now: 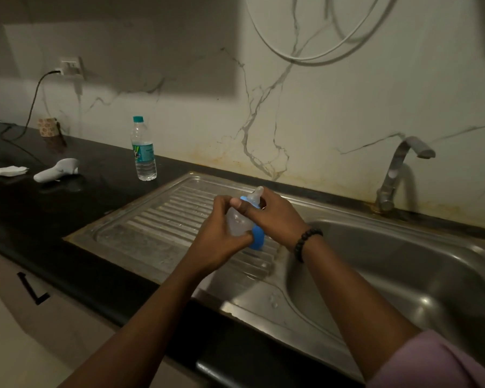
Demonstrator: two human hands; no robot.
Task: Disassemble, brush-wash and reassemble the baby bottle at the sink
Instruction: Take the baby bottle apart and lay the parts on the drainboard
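I hold a small baby bottle (238, 223) above the ribbed drainboard (157, 228) of the steel sink. Its body is clear plastic with a blue base (257, 238) at the lower right. A clear teat (256, 196) points up and away on a blue collar ring (245, 199). My left hand (221, 236) wraps the bottle's body from below. My right hand (272, 217), with a black bead bracelet on the wrist, grips the collar around the teat. The bottle is tilted.
The sink basin (403, 275) lies to the right, with a steel tap (398, 175) behind it. On the black counter stand a water bottle (143, 149), a white handheld object (57, 170), a crumpled tissue (9, 171) and a black cable (31, 113).
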